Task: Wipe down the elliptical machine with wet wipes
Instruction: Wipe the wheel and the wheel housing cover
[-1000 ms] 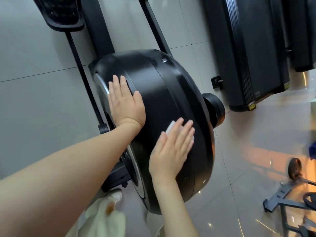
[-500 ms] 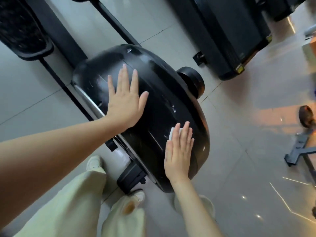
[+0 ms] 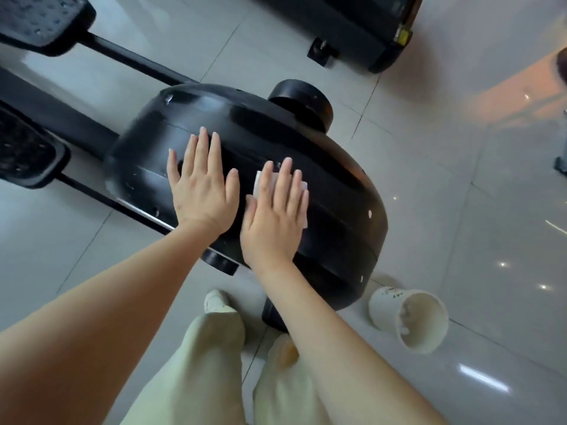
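- This is a gym or fitness room, with exercise machines standing close together on a hard floor.
- An elliptical machine (image 3: 322, 185) fills the middle: a rounded black flywheel housing (image 3: 337, 210), with long bars running to textured foot pedals (image 3: 36, 23) at the left.
- Just behind it stands the low black base of a second machine (image 3: 352, 23) with a small yellow label (image 3: 404, 36).
- The floor (image 3: 491, 210) is large, glossy, pale grey tile that reflects overhead lights.
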